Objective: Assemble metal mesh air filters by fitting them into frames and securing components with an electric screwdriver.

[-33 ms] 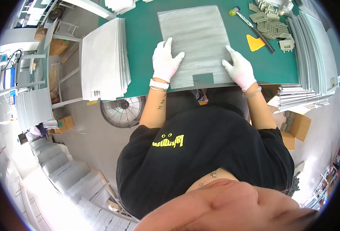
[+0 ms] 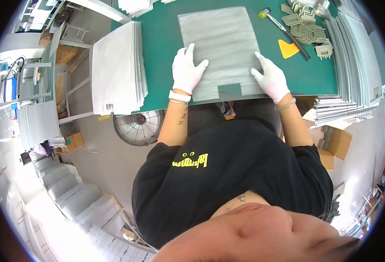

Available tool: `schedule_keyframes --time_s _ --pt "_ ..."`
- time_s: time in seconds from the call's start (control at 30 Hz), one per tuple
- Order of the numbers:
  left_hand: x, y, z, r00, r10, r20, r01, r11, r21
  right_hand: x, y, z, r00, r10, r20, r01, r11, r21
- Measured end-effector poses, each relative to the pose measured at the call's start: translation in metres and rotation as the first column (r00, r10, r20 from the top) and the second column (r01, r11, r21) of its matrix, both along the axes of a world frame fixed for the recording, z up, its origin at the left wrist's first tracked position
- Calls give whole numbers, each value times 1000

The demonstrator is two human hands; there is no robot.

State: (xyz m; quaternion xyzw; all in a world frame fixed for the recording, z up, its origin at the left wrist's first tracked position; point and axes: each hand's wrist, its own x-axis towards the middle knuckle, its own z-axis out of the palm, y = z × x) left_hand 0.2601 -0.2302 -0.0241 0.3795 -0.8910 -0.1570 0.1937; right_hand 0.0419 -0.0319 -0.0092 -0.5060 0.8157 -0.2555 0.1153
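Observation:
A grey rectangular mesh sheet [image 2: 221, 48] lies flat on the green tabletop [image 2: 162, 39] in front of me, with a small rectangular notch in its near edge. My left hand [image 2: 187, 72], in a white glove, rests at the sheet's left edge with thumb and fingers spread apart. Along the opposite edge is my right hand [image 2: 271, 78], also gloved, its fingers stretched out and its thumb and fingertips at the border of the mesh. Neither hand is closed around anything.
Pale mesh sheets [image 2: 114, 65] are stacked at the left. A hammer [image 2: 286, 32], a yellow triangular scraper [image 2: 288, 49] and grey plastic pieces [image 2: 308, 34] lie at the right, beside stacked panels [image 2: 354, 56]. Below stand a round fan [image 2: 140, 127] and a cardboard box [image 2: 342, 144].

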Motion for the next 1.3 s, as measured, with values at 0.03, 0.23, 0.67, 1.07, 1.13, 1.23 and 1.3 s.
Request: schedule_keyframes --time_s 0.03,0.23,0.67,1.07,1.13,1.23,1.3 --pt "-1 0 2 1000 -9 -6 9 1000 -2 0 -2 7 1000 -9 -6 9 1000 -2" --pt "4 -16 6 988 40 148 -14 985 -172 -53 -28 37 980 152 -129 -120 967 225" --pt "24 9 41 999 39 -35 -47 954 -296 -312 -153 54 873 -366 -321 471 804 364" --pt "34 27 39 989 4 -150 -22 993 -119 -356 -117 73 835 -526 -161 521 850 -76" --pt "28 30 37 983 -25 -181 6 994 -106 -367 -109 75 849 -518 -104 501 852 -153" --pt "25 34 36 974 -56 -218 39 996 -78 -377 -97 71 791 -529 307 607 618 -499" --pt "33 40 36 968 -24 -249 11 999 -51 -320 -110 95 755 -398 522 650 346 -677"
